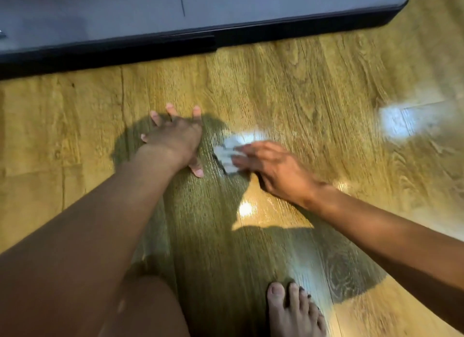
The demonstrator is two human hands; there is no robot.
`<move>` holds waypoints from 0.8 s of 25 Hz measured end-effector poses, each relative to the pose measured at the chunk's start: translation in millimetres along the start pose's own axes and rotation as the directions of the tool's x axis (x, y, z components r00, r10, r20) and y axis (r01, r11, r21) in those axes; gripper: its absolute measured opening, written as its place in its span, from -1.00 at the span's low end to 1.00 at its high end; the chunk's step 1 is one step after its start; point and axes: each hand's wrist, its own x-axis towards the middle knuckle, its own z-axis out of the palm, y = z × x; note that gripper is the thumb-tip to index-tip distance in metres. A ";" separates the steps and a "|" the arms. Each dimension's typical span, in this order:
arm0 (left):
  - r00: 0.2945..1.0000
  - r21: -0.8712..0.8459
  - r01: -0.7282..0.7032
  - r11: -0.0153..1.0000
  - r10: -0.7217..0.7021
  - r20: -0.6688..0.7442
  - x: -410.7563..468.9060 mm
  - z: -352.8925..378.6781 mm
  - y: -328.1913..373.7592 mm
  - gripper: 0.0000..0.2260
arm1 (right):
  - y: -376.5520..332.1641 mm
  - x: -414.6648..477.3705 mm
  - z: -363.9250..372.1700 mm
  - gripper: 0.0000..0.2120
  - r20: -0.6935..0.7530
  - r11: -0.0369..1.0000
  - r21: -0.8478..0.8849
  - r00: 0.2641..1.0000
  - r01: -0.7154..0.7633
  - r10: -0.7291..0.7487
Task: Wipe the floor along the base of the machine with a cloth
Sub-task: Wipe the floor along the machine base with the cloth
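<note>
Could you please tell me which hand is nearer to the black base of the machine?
Left. The left hand lies flat on the floor, reaching toward the base; the right hand, touching the cloth, sits farther back.

the glossy wood-grain plank floor (313,90) shows a bright glare patch (399,121) at right, shadow (213,236) at centre.

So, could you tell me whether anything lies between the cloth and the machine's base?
Nothing visible does. The right hand presses the cloth on the floor, and the planks from there up to the base are bare. The left hand lies flat on the floor beside the cloth, to its left, off that path.
</note>
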 end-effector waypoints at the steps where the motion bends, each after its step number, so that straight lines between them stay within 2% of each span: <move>1: 1.000 0.001 0.001 1.000 -0.001 -0.002 0.5 0.1 0.7 0.20 | 0.6 -13.4 -0.6 -0.51 0.051 0.993 0.002 0.992 0.117 -0.117; 3: 1.000 0.035 -0.018 0.999 0.019 -0.014 0.8 1.0 0.5 0.13 | 23.0 1.0 -9.8 -0.52 0.142 0.975 -0.012 0.965 0.222 -0.219; 5: 0.999 0.070 -0.031 0.997 0.033 -0.017 0.2 3.2 -1.1 0.00 | 53.1 50.6 -20.9 -0.62 0.098 0.995 -0.054 0.992 0.080 -0.075; 7: 0.999 0.078 -0.027 0.997 0.030 -0.030 -0.2 4.9 -2.1 -0.09 | 83.1 106.4 -31.1 -0.64 0.024 0.990 -0.095 0.994 -0.101 0.104; 8: 0.999 0.073 -0.028 0.997 0.031 -0.037 0.0 6.1 -2.6 -0.09 | 90.7 125.8 -34.1 -0.63 -0.004 0.981 -0.078 0.984 -0.176 0.176; 10: 0.998 0.062 -0.025 0.998 0.028 -0.048 0.6 6.2 -4.0 0.05 | 82.3 131.5 -29.8 -0.62 -0.040 0.955 -0.040 0.955 -0.294 0.293; 12: 0.998 0.055 -0.023 0.998 0.026 -0.058 2.2 7.6 -4.3 0.13 | 55.5 93.9 -17.3 -0.64 -0.035 0.964 0.022 0.964 -0.263 0.264; 14: 0.998 0.041 -0.012 0.999 0.014 -0.055 5.7 8.8 -4.4 0.16 | 31.1 49.0 -11.7 -0.63 0.024 0.996 0.033 0.996 -0.086 0.085; 16: 0.999 0.016 0.004 1.000 -0.003 -0.037 7.2 9.1 -4.8 0.21 | 51.9 47.1 -22.5 -0.64 0.120 0.995 -0.040 0.989 0.096 -0.091; 17: 0.999 0.009 0.007 1.000 -0.006 -0.034 7.6 8.9 -5.2 0.22 | 71.2 63.6 -29.1 -0.63 0.112 0.991 -0.099 0.991 0.087 -0.076; 20: 0.999 -0.013 0.007 1.000 -0.007 -0.034 5.7 8.0 -5.7 0.23 | 120.4 128.3 -44.6 -0.57 0.000 0.965 -0.143 0.975 -0.219 0.221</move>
